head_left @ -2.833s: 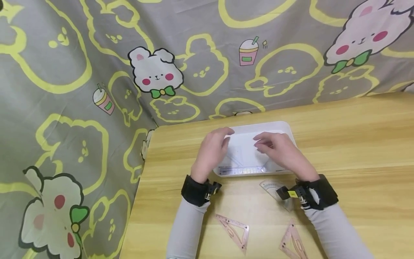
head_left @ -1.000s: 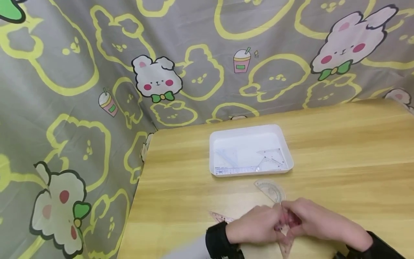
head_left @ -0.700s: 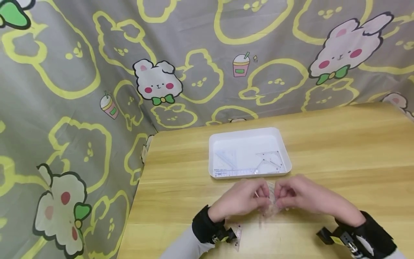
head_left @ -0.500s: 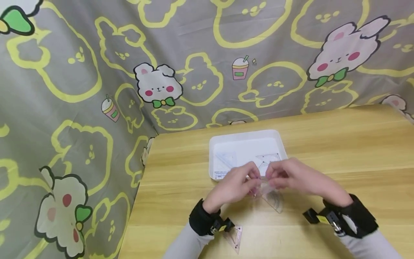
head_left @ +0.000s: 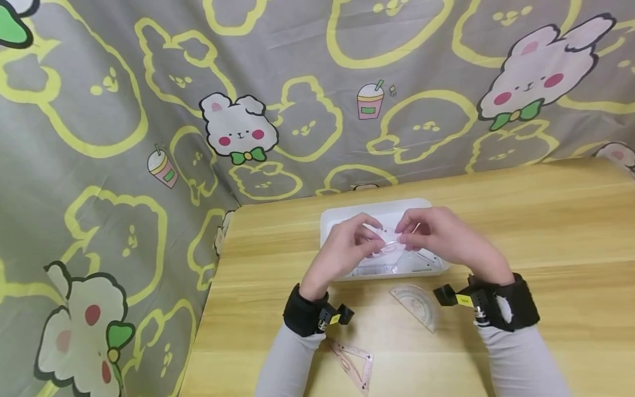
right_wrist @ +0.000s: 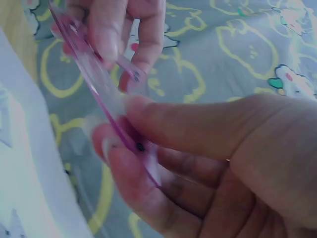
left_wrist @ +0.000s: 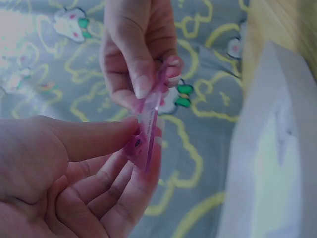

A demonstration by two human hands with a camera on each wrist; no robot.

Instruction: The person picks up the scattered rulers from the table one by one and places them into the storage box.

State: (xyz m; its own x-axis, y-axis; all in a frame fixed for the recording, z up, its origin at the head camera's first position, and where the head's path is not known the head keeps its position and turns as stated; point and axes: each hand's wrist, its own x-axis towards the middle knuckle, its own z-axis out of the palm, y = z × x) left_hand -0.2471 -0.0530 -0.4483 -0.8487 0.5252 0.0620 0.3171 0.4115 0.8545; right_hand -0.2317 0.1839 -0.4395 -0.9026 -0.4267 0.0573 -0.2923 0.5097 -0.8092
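Note:
Over the white tray (head_left: 397,205), both hands hold one pink see-through set square (head_left: 389,248) by its ends. In the left wrist view, the thumb and fingers of my left hand (head_left: 342,248) pinch one end of the set square (left_wrist: 148,121). My right hand (head_left: 444,236) pinches the other end between thumb and fingers, and the right wrist view shows the set square (right_wrist: 94,82) tilted on edge. Parts of it are hidden behind the fingers. Inside the tray lie a clear ruler (head_left: 367,270) and clear triangular pieces, partly covered by the hands.
A clear protractor (head_left: 416,306) lies on the wooden table (head_left: 545,237) in front of the tray. Nearer, beside the left forearm, lies another pink set square (head_left: 367,364). A patterned grey curtain (head_left: 307,44) hangs behind the table and along its left side.
The hands placed their grip on the right-hand pink set square near the table's front, lifted it, and carried it forward past the protractor to above the tray. The other pink set square stays on the table.

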